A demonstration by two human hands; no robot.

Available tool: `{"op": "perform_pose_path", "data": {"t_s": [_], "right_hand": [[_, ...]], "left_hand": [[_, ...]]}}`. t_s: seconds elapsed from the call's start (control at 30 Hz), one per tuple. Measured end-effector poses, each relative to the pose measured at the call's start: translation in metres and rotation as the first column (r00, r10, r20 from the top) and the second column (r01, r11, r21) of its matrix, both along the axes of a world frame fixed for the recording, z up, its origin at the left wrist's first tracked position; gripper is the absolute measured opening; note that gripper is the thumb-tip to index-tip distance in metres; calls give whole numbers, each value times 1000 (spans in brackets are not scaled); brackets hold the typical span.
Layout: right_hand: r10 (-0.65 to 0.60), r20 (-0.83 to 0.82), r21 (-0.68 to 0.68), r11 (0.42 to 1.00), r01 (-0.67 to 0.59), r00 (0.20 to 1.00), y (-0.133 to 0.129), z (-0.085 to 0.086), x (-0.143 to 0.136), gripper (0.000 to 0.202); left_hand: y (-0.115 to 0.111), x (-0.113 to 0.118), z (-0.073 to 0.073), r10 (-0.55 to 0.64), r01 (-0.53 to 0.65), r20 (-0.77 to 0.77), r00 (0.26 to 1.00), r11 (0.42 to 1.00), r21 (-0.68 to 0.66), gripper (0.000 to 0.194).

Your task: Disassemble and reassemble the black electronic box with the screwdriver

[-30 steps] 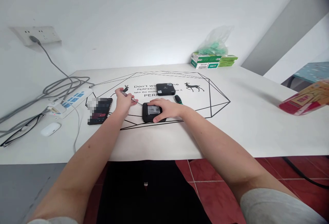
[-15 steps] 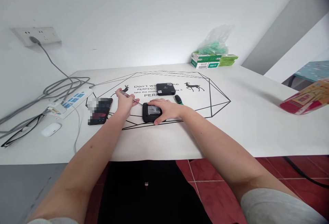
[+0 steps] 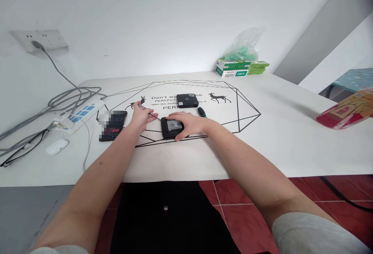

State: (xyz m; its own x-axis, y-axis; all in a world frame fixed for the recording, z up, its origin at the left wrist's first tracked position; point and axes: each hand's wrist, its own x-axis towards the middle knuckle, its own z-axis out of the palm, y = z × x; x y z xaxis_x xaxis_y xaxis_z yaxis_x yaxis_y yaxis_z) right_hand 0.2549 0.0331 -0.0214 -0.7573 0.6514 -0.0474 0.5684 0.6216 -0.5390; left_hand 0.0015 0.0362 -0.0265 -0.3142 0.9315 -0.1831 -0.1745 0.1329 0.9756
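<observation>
On the white printed tabletop [image 3: 262,149], the flat, black, rounded plastic box [image 3: 167,133] lies under our half-open right hand [image 3: 192,123], fingers across the top, thumb at the near edge. We judge it light, stiff and somewhat slippery, best gripped by opposite sides. Our left hand [image 3: 140,119] pinches a slim metal-shafted tool [image 3: 155,116], tip at the far-left corner.
</observation>
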Motion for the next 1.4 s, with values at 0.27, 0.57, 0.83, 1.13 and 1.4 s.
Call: {"op": "perform_pose_path", "data": {"t_s": [0.27, 0.57, 0.83, 1.13, 1.4], "right_hand": [[37, 22, -35, 999, -36, 999, -1, 3, 4, 113], [54, 38, -23, 998, -53, 998, 0, 2, 5, 113], [78, 18, 7, 997, -78, 997, 0, 3, 5, 111], [64, 10, 2, 998, -64, 998, -1, 2, 4, 109], [64, -22, 14, 998, -63, 998, -1, 1, 5, 106]], "left_hand": [[-4, 2, 1, -124, 117, -77, 989, 989, -90, 93], [-7, 2, 1, -157, 153, -34, 987, 983, -101, 81], [-12, 2, 2, -226, 219, -55, 973, 969, -116, 71], [-15, 2, 2, -275, 263, -81, 958, 956, -127, 66], [-13, -1, -3, -296, 288, -51, 954, 949, -126, 67]]}}
